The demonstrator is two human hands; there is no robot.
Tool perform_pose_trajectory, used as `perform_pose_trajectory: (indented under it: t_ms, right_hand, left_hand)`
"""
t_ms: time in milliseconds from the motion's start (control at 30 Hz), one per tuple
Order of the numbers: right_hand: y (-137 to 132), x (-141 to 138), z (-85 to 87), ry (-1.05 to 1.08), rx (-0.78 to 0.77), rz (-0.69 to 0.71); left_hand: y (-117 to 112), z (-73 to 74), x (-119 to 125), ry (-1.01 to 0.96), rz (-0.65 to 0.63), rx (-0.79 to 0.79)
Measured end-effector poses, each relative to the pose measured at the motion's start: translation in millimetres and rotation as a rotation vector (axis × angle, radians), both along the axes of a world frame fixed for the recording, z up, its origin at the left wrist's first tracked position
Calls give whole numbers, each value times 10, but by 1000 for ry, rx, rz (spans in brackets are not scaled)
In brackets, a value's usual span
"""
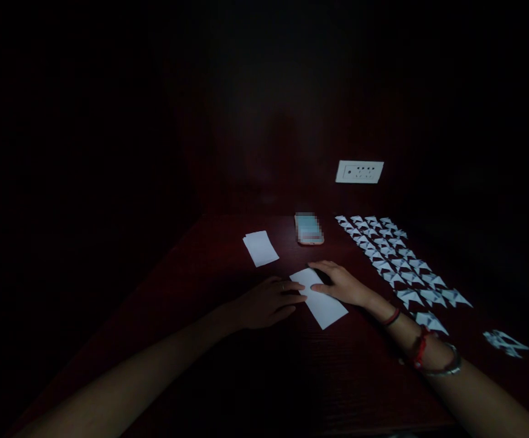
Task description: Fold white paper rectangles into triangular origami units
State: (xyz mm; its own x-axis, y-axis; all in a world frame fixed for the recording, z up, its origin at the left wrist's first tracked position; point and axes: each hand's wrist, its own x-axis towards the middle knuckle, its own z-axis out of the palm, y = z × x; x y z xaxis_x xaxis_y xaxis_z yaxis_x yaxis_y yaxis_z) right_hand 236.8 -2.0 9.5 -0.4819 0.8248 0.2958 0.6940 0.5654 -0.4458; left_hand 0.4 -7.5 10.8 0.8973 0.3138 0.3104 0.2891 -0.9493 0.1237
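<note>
A white sheet of paper [323,309], longer than wide, lies slanted on the dark red table. From the left, my left hand [267,302] reaches its fingertips onto the paper's left edge; its fingers are stretched out and apart, and a ring shows on one of them. My right hand [344,285] rests at the paper's upper right side. Its thumb lies on the sheet while the fingers stretch out past the far edge, with a gap between thumb and fingers. Farther back is a small stack of white paper sheets [261,249].
Several folded white paper shapes [401,263] stand in rows along the right. Another paper piece [505,342] lies nearer, at far right. A phone [309,229] with a blurred screen lies toward the wall, below a socket panel [359,172]. Surroundings are very dark.
</note>
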Motion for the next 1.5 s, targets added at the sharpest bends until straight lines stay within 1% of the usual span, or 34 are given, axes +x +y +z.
perform_pose_trajectory:
  t_ms: [200, 367, 567, 700, 800, 900, 1000, 1067, 1133, 1200, 1333, 1500]
  right_hand:
    - [13, -10, 9, 79, -19, 21]
    - [12, -67, 0, 99, -17, -7]
    - [5, -96, 11, 62, 9, -46]
    - [-2, -104, 32, 83, 12, -21]
    - [-7, -121, 33, 147, 25, 7]
    - [7, -139, 7, 279, 37, -13]
    - [40, -144, -32, 481, -30, -59]
    - [57, -135, -48, 557, -88, -96]
    - [57, -120, -47, 536, -109, -131]
    - [36, -106, -22, 446, -79, -135]
    - [-50, -107, 61, 269, 45, -52]
    - [-123, -126, 105, 185, 158, 20]
  left_hand:
    - [-1, -13, 14, 6, 53, 14]
    - [-2, -19, 12, 42, 47, 23]
    - [-12, -2, 15, 42, 38, 37]
    - [-17, -1, 16, 30, 39, 44]
    - [-14, -10, 18, 32, 46, 48]
    - [-14, -12, 23, 28, 45, 47]
    - [-21, -7, 31, 16, 46, 38]
    - [-29, -4, 36, 16, 51, 28]
    - [-35, -7, 41, 23, 56, 22]
    - [-37, -18, 44, 32, 67, 19]
    - [-23, -49, 41, 27, 132, 22]
    - [-11, -52, 40, 10, 156, 22]
